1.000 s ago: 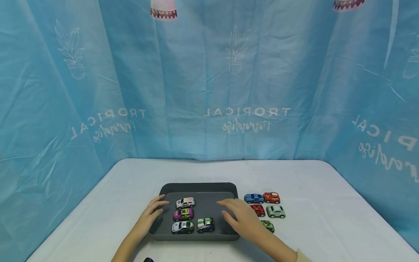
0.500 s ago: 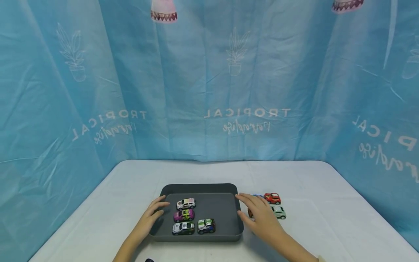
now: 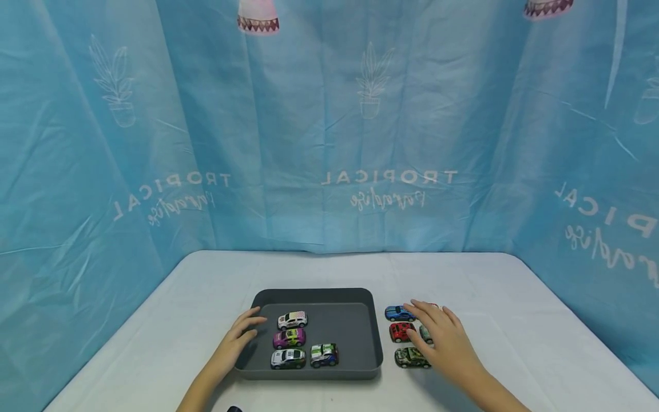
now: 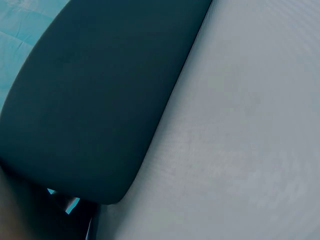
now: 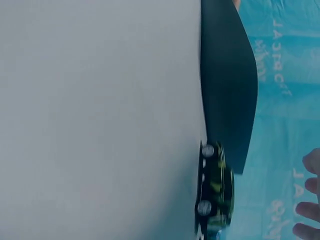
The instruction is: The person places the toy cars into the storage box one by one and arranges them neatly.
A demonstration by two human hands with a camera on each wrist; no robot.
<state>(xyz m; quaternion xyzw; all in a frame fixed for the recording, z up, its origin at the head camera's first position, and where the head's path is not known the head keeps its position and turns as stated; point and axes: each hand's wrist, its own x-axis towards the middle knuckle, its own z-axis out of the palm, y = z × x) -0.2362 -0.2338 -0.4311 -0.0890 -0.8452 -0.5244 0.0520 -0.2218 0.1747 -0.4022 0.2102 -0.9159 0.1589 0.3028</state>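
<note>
My left hand [image 3: 231, 343] is at the left rim of a dark grey tray [image 3: 352, 326], its fingers extended over the edge. Inside the tray stand a white toy car [image 3: 292, 320], a purple one [image 3: 289, 338], a silver-white one [image 3: 288, 359] and a green-and-white one [image 3: 324, 355]. To the tray's right, my right hand [image 3: 448, 340] hovers with spread fingers, holding nothing. Near it are a blue toy car [image 3: 397, 313], a red ladybird-spotted one [image 3: 400, 332] and a camouflage one [image 3: 410, 357]. My right hand partly covers a mint-green car [image 3: 424, 333] and nearly hides another red one.
A white cloth covers the table [image 3: 494, 309]. Blue printed curtains [image 3: 329, 126] surround it at the back and sides. A small dark object [image 3: 234, 409] shows at the bottom edge. The tray's outer wall [image 4: 110, 100] fills much of the left wrist view.
My right hand has moved from over the tray's right part, out past its rim, to above the cars on the right. The left hand and the cars stay where they were.
</note>
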